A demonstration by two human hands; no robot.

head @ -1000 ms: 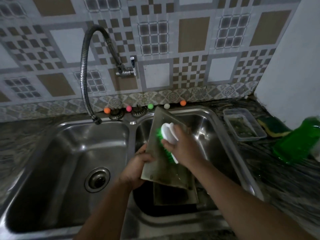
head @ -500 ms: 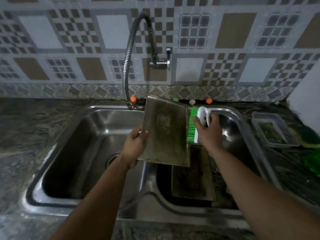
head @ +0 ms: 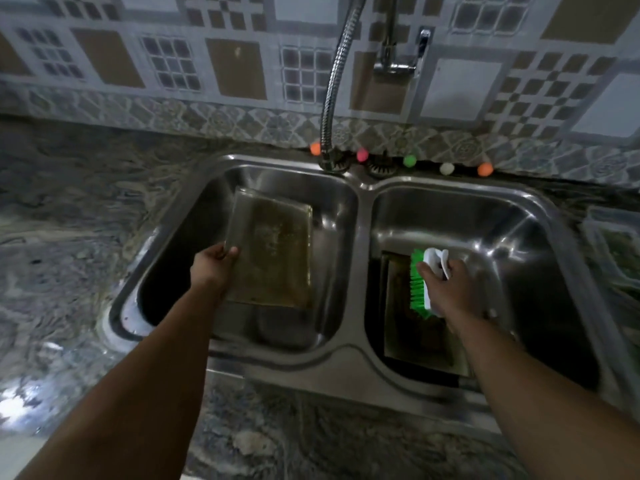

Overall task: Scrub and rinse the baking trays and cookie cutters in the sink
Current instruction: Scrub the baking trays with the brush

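My left hand (head: 215,268) grips the near left edge of a stained rectangular metal baking tray (head: 275,251), fingers curled round its rim, holding it tilted inside the left basin of the double stainless-steel sink (head: 360,237). My right hand (head: 450,289) clasps a white-handled scrub brush with green bristles (head: 424,284) over the right basin. Below it lies a second dark baking tray (head: 412,341), probably flat on the basin floor; dim light blurs it. A flexible chrome tap hose (head: 334,88) hangs behind. Five small coloured balls (head: 409,161) line the back rim, marbled counter (head: 69,220) around.

Five small coloured balls (head: 410,161) line the sink's back edge below a patterned tiled wall (head: 235,69).
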